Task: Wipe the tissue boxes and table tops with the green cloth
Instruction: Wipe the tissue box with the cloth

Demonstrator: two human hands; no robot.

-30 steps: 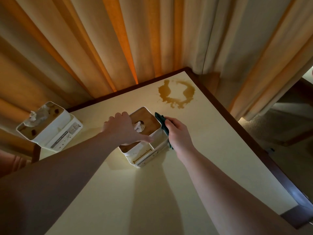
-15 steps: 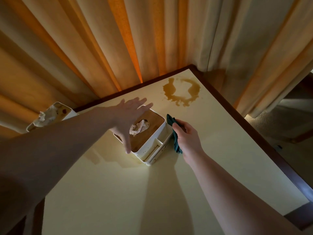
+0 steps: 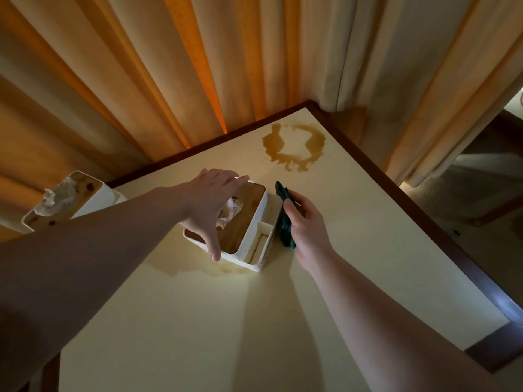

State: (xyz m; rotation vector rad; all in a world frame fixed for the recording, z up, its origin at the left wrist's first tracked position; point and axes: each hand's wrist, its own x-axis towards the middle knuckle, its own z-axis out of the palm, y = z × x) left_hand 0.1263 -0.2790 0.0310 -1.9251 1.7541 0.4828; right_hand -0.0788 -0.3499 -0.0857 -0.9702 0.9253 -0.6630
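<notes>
A white tissue box (image 3: 252,219) with a brown wooden lid and a tissue poking out stands on the cream table top (image 3: 226,321). My left hand (image 3: 210,206) lies over its lid with the fingers spread and the thumb down at the near edge. My right hand (image 3: 307,224) holds the folded green cloth (image 3: 284,219) against the box's right side. A second white tissue box (image 3: 65,202), with dark spots on its lid, stands at the far left.
A brown ring-shaped spill (image 3: 294,147) lies near the table's far corner. A faint wet patch (image 3: 198,268) shows at the box's near side. Orange and beige curtains (image 3: 198,66) hang behind. The table's dark wooden edge (image 3: 424,222) runs along the right.
My left hand let go of the box's near side and now lies spread over the lid. The box has turned a little. My right hand keeps the cloth on the box's right side.
</notes>
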